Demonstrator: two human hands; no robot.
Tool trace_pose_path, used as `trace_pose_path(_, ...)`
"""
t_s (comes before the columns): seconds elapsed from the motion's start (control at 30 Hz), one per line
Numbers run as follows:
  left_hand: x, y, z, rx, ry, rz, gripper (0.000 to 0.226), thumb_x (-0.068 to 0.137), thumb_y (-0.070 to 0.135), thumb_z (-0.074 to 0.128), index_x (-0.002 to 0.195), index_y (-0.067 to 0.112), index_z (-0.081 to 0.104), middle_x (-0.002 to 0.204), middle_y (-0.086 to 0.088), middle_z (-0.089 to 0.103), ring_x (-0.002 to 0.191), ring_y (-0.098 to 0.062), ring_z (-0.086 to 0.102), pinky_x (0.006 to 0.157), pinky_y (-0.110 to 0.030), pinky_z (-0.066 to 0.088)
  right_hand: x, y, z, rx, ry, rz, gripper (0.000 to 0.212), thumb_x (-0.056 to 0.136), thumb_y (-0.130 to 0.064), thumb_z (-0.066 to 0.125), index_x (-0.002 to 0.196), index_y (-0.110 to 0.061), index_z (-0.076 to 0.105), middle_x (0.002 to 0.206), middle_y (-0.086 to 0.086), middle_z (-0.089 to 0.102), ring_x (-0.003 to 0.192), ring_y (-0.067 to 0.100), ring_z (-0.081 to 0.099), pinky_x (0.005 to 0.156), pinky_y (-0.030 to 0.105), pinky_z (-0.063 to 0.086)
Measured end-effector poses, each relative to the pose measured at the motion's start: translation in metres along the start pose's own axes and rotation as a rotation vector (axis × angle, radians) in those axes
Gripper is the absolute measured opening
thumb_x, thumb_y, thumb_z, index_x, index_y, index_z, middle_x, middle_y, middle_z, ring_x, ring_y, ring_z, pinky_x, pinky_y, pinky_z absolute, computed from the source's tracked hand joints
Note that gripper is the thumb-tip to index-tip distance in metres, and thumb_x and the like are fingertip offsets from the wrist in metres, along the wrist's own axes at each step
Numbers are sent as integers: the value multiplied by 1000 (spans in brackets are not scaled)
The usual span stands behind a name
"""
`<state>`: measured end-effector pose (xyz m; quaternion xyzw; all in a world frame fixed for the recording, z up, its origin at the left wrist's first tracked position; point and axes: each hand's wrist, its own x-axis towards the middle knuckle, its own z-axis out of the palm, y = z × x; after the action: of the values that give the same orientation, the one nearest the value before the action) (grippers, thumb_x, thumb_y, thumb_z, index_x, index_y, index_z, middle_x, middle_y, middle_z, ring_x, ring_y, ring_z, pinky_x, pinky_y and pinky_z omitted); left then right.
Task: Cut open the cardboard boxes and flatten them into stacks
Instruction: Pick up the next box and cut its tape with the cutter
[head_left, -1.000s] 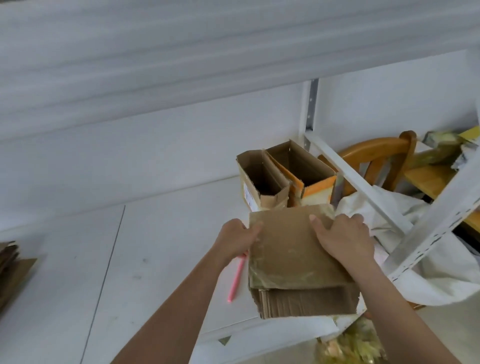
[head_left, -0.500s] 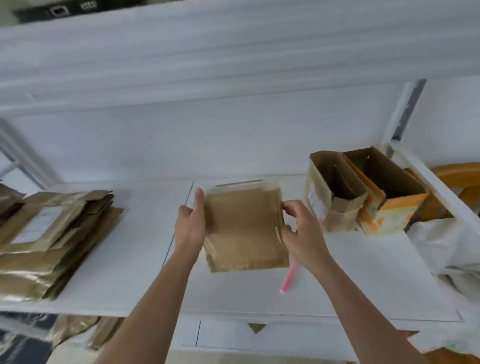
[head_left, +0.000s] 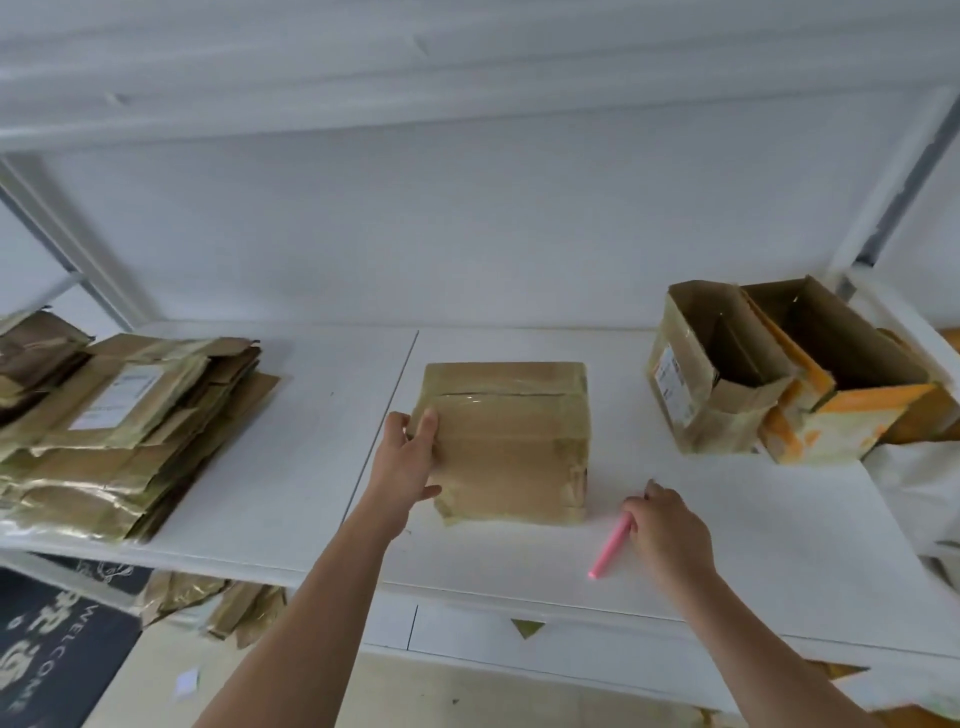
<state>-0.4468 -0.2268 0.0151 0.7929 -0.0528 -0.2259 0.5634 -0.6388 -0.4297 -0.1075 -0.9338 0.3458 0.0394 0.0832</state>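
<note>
A taped cardboard box (head_left: 506, 441) sits flat on the white worktop (head_left: 753, 525), roughly centred, its sealed top face up so the tape seam is reachable for cutting. The left hand (head_left: 408, 465) grips the box's left edge, thumb on top and fingers wrapped down the side, apparently to steady it. The right hand (head_left: 662, 525) is on the worktop just right of the box, fingers curled around the upper end of a pink cutter (head_left: 612, 546); whether it is already pinched firmly cannot be told. To the left, well apart, a stack of flattened boxes (head_left: 124, 436) reaches the front edge of the worktop. To the right, two opened boxes (head_left: 779, 374) stand together near the back. Bare worktop lies on both sides of the taped box, so a blade stroke along the seam looks unobstructed, though the cutter lies near the front edge and could slip off.
</note>
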Motion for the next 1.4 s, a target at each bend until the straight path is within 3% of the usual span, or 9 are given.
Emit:
trace_pose_path(0.07, 2, 4, 0, -23, -2, 4, 30, 102, 40, 45, 111, 12, 46, 98, 2, 49, 91, -14, 53, 82, -49, 58, -5, 1, 0, -68, 65, -67, 16, 73, -14, 76, 83, -23, 67, 83, -4, 59, 85, 17, 61, 54, 25, 36)
trace_pose_path(0.2, 16, 8, -13, 67, -60, 13, 27, 101, 39, 47, 104, 13, 52, 109, -5, 54, 105, -25, 58, 81, -44, 60, -6, 10, -11, 87, 212, 8, 4, 92, -26, 59, 92, -23, 56, 82, -7, 55, 77, 14, 57, 55, 29, 47)
trace_pose_path(0.3, 28, 15, -25, 160, -247, 33, 27, 100, 40, 50, 101, 14, 59, 109, -10, 59, 102, -24, 60, 85, -42, 59, 0, 8, -38, 537, 433, 156, 9, 90, -21, 60, 88, -18, 51, 74, -4, 57, 67, 19, 56, 57, 32, 45)
trace_pose_path(0.37, 31, 23, -24, 240, -352, 54, 27, 100, 38, 51, 106, 14, 63, 104, -9, 59, 98, -22, 59, 91, -39, 56, 7, 1, -61, 918, 548, 125, 10, 92, -12, 61, 89, -10, 52, 72, 3, 59, 62, 14, 58, 56, 34, 47)
trace_pose_path(0.57, 18, 28, 10, 161, -278, 82, 28, 98, 35, 54, 126, 34, 55, 119, 2, 55, 110, -15, 57, 94, -43, 52, 9, -39, -113, 1386, 383, -130, 7, 96, -7, 58, 102, -8, 63, 88, 8, 69, 82, 21, 70, 74, 32, 61)
trace_pose_path(0.77, 8, 15, 23, -4, -320, 41, 34, 97, 31, 57, 128, 43, 48, 126, 4, 52, 110, -17, 59, 94, -53, 52, 14, -75, -127, 1325, 336, -296, 9, 94, -13, 65, 93, -5, 62, 79, 9, 69, 77, 26, 70, 77, 47, 60)
trace_pose_path(0.93, 9, 14, 26, -25, -298, 50, 42, 97, 31, 59, 135, 39, 44, 122, 5, 53, 108, -19, 61, 94, -52, 53, 26, -102, -123, 1077, 346, -401, 12, 95, -17, 63, 88, -8, 59, 83, 1, 68, 77, 13, 66, 65, 29, 53)
trace_pose_path(1.13, 7, 15, 30, -19, -276, 61, 45, 97, 30, 58, 138, 33, 39, 110, 10, 53, 105, -19, 62, 88, -43, 57, 39, -106, -118, 923, 359, -476, 12, 95, -13, 62, 87, -7, 57, 85, 2, 68, 76, 10, 65, 65, 32, 53)
trace_pose_path(1.4, 5, 20, 30, 32, -255, 76, 40, 96, 29, 59, 133, 29, 43, 109, 5, 55, 105, -23, 62, 87, -49, 56, 40, -107, -121, 856, 311, -528, 16, 94, -6, 59, 81, -5, 51, 75, 5, 62, 68, 15, 60, 60, 31, 49)
